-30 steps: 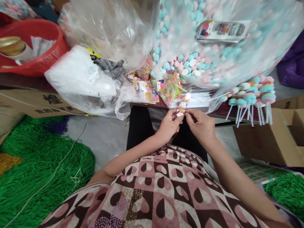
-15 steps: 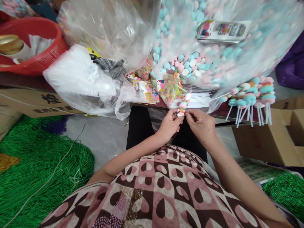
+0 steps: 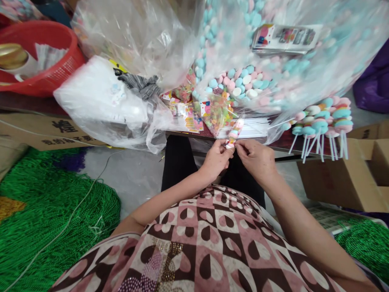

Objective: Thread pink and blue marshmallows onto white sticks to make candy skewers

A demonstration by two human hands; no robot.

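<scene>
My left hand and my right hand meet just below the table edge, both pinched shut on the lower end of a wrapped candy skewer in a small clear printed bag. The skewer points up and away toward the table. Behind it lie small printed bags of colourful sweets and a flat stack of white sticks. A big clear sack of pink, blue and white marshmallow candies fills the table above.
Finished candy skewers hang over the table edge at right, above a cardboard box. A white plastic bag and a red basket sit at left. Green tasselled material covers the floor at left.
Both hands stay together on the skewer; the fingers have shifted only slightly at its lower end.
</scene>
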